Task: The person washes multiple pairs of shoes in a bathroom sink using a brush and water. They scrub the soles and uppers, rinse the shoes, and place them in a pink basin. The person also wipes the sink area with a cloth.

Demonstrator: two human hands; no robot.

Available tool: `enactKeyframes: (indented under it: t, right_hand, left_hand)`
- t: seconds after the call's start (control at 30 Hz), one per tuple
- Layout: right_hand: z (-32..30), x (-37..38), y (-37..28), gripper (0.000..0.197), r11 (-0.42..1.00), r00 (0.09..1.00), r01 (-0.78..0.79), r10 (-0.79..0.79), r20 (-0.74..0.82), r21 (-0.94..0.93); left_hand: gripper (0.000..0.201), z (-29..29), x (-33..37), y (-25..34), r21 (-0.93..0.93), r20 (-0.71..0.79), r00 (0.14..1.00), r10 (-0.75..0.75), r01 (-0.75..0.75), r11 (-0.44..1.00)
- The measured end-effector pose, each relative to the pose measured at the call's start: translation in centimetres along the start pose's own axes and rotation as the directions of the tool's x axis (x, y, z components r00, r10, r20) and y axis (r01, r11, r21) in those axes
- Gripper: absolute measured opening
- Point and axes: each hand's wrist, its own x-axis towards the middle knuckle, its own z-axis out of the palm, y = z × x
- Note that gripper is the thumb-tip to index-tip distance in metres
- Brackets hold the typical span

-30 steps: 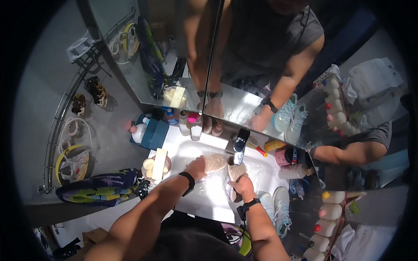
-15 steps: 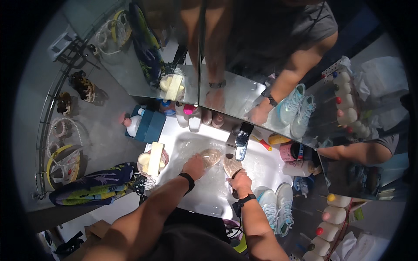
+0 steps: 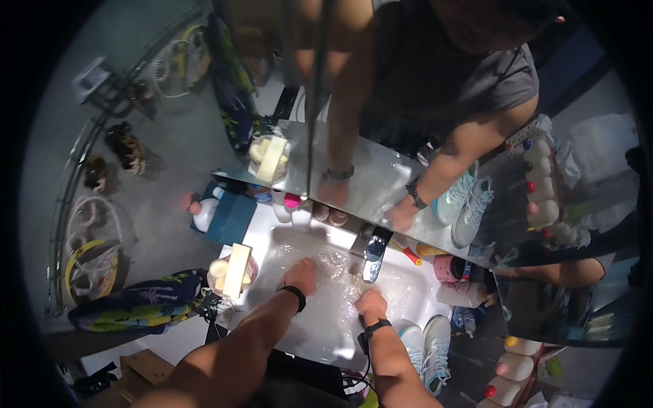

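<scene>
Both my hands are down in the cloudy, rippling water of a white sink. My left hand is at the left of the basin, its fingers curled and partly under the surface. My right hand is closed, low in the water below the chrome faucet. Half a second ago each hand gripped a beige, wavy-patterned insole. The murky water now hides both insoles, so the grip itself does not show.
Pale blue-white sneakers stand right of the sink. Left of it are a basket with soap bars and a teal box. Bottles and a red-yellow brush line the right rim. A mirror borders the back.
Both hands have pushed lower into the water, and the insoles have gone from sight beneath it. The water is more stirred up. The view has tilted slightly.
</scene>
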Motion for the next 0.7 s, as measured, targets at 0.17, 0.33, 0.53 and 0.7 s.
enactKeyframes:
  t: [0.17, 0.33, 0.53, 0.7]
  right_hand:
    - [-3.8, -6.1, -0.5, 0.088, 0.993, 0.992, 0.069, -0.058, -0.113, 0.094]
    - [-6.7, -11.8, -0.8, 0.089, 0.985, 0.975, 0.156, -0.142, -0.170, 0.070]
    - [-9.2, -16.5, -0.8, 0.084, 0.950, 0.923, 0.276, -0.220, -0.315, 0.147]
    - [-10.7, -19.1, -0.1, 0.083, 0.926, 0.903, 0.349, -0.290, -0.317, 0.147]
  left_hand:
    - [0.077, -6.5, -3.3, -1.8, -0.172, 0.082, 0.987, 0.141, -0.125, 0.977]
    - [0.089, -10.9, -6.7, -2.8, -0.251, 0.028, 0.980, 0.197, -0.184, 0.951]
    - [0.083, -13.5, -7.9, -5.6, -0.578, -0.094, 0.943, 0.320, -0.314, 0.753]
    - [0.076, -13.5, -8.1, -7.3, -0.956, 0.034, 0.864, 0.502, -0.118, 0.268]
